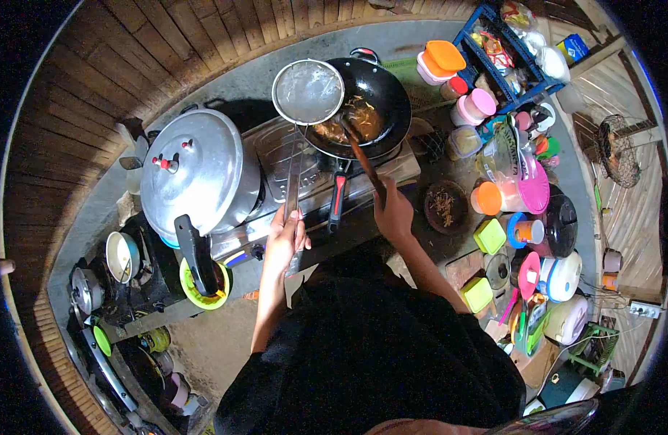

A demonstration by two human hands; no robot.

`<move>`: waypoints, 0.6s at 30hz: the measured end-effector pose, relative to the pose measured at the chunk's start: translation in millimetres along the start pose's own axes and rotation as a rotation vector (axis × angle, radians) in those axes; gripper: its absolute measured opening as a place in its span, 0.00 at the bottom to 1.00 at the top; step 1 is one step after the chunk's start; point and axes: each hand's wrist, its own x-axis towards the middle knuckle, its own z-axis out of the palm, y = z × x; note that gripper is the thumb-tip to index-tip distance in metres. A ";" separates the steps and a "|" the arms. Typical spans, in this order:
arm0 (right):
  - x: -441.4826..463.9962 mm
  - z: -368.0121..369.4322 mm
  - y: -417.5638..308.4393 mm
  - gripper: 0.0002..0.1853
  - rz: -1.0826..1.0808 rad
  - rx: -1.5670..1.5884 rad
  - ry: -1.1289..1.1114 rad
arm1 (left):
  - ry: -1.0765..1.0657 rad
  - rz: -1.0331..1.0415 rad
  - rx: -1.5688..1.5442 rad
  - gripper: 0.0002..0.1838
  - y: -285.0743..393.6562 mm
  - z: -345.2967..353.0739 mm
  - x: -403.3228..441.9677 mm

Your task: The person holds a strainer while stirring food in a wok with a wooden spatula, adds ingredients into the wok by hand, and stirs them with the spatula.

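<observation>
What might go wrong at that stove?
The liquid in the wok, if hot, might splash the right hand as it holds the wooden spatula. The sieve in the left hand might drip outside the rim. Clothing might snag the wok's handle, which points toward the person.

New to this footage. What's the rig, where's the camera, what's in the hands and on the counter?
There's no machine: these are a person's two bare hands. The single picture comes from a camera worn on the head, looking forward and down; its wide lens gives the round, bent edges.

The left hand holds the handle of a strainer, raised partly over the wok. The right hand grips a wooden utensil reaching into the food there.

A large lidded pot stands left of the wok; plastic containers crowd the right.
</observation>
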 end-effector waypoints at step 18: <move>-45.8 -38.5 29.8 0.20 0.224 -0.174 -0.012 | 0.005 0.018 -0.008 0.07 -5.6 -9.3 -5.1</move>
